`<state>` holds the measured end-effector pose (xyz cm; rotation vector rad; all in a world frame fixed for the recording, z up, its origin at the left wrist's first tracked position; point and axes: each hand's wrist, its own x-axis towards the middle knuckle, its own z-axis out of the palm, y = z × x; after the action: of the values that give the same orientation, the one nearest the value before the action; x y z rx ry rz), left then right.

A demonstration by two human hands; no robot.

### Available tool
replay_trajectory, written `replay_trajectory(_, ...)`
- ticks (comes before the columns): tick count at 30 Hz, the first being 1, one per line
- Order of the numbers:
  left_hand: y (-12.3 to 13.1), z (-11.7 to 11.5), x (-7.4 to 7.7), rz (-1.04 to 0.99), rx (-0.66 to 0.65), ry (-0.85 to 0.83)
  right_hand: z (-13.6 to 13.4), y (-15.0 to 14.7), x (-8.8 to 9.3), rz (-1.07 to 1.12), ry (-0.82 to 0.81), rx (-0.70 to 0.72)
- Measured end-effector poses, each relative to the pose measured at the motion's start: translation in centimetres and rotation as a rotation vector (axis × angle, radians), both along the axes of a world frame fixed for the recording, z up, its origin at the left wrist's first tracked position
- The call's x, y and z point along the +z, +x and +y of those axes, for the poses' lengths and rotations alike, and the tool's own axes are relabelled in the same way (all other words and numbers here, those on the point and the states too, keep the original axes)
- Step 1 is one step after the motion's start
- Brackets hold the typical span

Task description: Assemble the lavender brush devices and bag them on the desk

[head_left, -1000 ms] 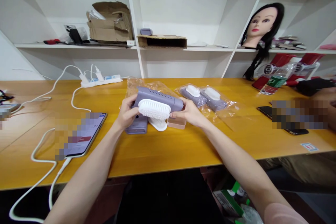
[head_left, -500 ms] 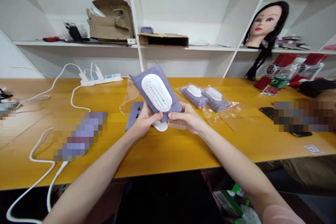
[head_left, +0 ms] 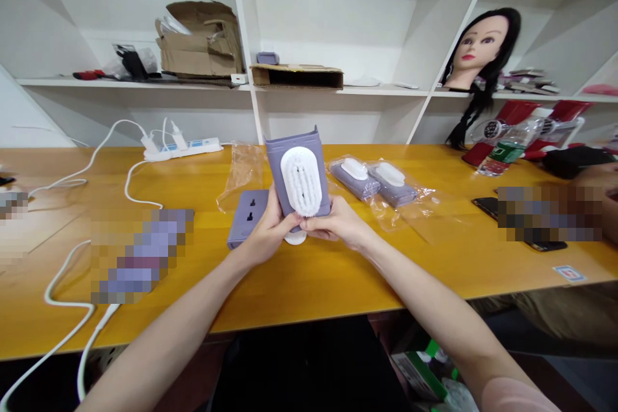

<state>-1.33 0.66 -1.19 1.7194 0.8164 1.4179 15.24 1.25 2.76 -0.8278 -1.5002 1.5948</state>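
Note:
Both hands hold up a lavender plastic holder point(head_left: 297, 158) at the middle of the yellow wooden table point(head_left: 386, 270). A white oval scrubbing brush point(head_left: 298, 181) sits on its face, bristles toward me. My left hand point(head_left: 268, 230) grips the holder's lower left side, and my right hand point(head_left: 338, 221) pinches its lower right edge. Just below my fingers lies a white piece point(head_left: 295, 239), mostly hidden. A flat lavender part with socket-like holes point(head_left: 246, 227) lies left of my left hand. An opened clear plastic bag point(head_left: 241, 170) lies behind it.
Two bagged lavender-and-white brushes point(head_left: 371, 181) lie to the right. A white power strip point(head_left: 182, 149) with cables sits at the back, and a pixelated phone point(head_left: 142, 256) at left. Shelves above hold cardboard point(head_left: 200, 45) and a mannequin head point(head_left: 477, 45). A person point(head_left: 596, 187) is partly visible at far right.
The holder and brush have turned from leaning left to nearly upright. My hands have moved closer together at the holder's lower end.

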Motion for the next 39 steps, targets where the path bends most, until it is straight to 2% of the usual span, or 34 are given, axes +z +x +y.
replay_trajectory(3,0.3,-0.4,0.4,0.025,0.047,0.021,-0.1,-0.3,-0.3,0.052,-0.042,-0.027)
replay_trajectory(7,0.8,-0.8,0.6,-0.049,0.010,0.055,-0.1,-0.7,-0.6,0.120,-0.082,-0.043)
replay_trajectory(15,1.0,-0.7,0.0,-0.128,-0.016,0.000,-0.3,-1.2,-0.6,0.111,-0.021,-0.096)
replay_trajectory(22,1.1,-1.3,0.9,-0.134,-0.069,-0.065,-0.4,-1.2,-0.8,0.082,0.018,-0.134)
replay_trajectory(27,0.7,-1.3,1.5,-0.106,-0.113,-0.099,-0.2,-1.0,-0.7,0.114,-0.033,-0.072)
replay_trajectory(32,0.3,-0.8,1.6,-0.077,-0.171,-0.197,0.5,-0.2,-0.7,0.047,-0.071,0.072)
replay_trajectory(36,0.3,-0.7,1.6,-0.105,-0.174,-0.201,0.7,0.1,-0.8,0.042,-0.081,0.090)
replay_trajectory(39,0.3,-0.5,1.5,-0.144,-0.146,-0.196,0.8,0.2,-0.7,0.053,-0.088,0.153)
